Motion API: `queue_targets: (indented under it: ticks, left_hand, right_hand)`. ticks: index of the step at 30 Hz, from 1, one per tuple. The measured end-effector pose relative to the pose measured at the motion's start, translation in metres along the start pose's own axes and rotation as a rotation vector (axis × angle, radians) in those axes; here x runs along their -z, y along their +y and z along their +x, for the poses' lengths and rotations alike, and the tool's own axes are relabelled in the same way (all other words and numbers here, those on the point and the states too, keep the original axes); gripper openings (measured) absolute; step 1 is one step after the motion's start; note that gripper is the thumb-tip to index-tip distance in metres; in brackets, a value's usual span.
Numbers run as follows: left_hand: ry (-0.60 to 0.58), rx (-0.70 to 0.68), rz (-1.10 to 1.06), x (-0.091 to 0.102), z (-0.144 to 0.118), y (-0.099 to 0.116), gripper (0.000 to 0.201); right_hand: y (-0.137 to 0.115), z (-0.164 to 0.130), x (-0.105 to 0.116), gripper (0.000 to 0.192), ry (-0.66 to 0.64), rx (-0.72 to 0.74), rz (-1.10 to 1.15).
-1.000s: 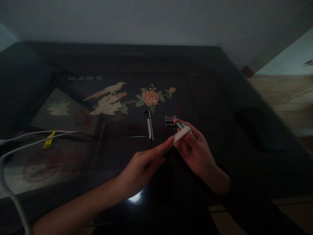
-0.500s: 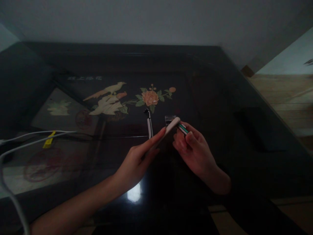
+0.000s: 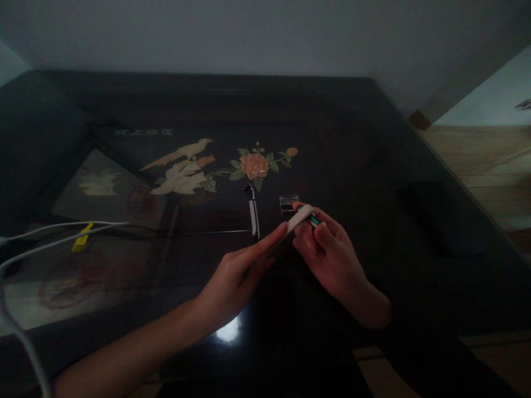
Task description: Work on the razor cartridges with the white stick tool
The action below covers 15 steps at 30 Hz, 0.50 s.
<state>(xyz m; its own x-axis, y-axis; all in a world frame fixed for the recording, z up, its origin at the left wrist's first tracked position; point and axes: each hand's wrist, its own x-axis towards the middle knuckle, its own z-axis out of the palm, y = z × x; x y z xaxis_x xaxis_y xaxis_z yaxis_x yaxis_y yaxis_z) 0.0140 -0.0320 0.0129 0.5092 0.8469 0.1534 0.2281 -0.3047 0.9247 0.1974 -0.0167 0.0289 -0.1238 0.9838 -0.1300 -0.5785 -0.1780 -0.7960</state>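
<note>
My left hand is closed on a slim white object with a rounded end, seen nearly edge-on; its kind is unclear. At that end, my right hand pinches a small green-and-white striped piece, partly hidden by the fingers. The two held things meet or overlap, and I cannot tell whether they are joined. On the dark table just behind my hands lies a small clear plastic case with dark contents. Left of it rests a white-and-black razor, its dark head pointing away from me.
The glossy dark table bears an inlaid bird and flower picture. White cables with a yellow tag run across the left side. A flat dark object lies at the right. A wall stands behind the table.
My left hand and the white object have shifted slightly right and toward me, uncovering more of the clear case. A right fingertip now shows beyond the white end.
</note>
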Motion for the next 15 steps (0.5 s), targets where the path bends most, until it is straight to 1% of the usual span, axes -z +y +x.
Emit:
queue_targets:
  ticks: [5, 7, 10, 13, 15]
  left_hand:
    - [-0.067, -0.002, -0.064, -0.0019, -0.0009, 0.0038, 0.059]
    - [-0.076, 0.0, -0.074, -0.0019, -0.0009, 0.0042, 0.059]
    - [-0.059, 0.005, -0.069, -0.0009, -0.0004, 0.0037, 0.057]
    - [-0.024, 0.035, -0.046, 0.0007, 0.0008, 0.003, 0.055]
    - [-0.004, 0.057, -0.019, 0.0019, 0.0018, 0.0026, 0.054]
  right_hand:
    - [-0.0006, 0.0013, 0.0004, 0.04, 0.011, -0.012, 0.012]
    - [-0.0007, 0.0014, 0.0006, 0.039, 0.005, -0.011, 0.018]
    - [-0.0002, 0.0009, 0.0007, 0.039, 0.006, -0.008, 0.019]
    - [0.0002, 0.0004, 0.0007, 0.041, -0.012, -0.007, 0.011]
    - [0.0002, 0.0, 0.0005, 0.039, -0.023, -0.003, 0.012]
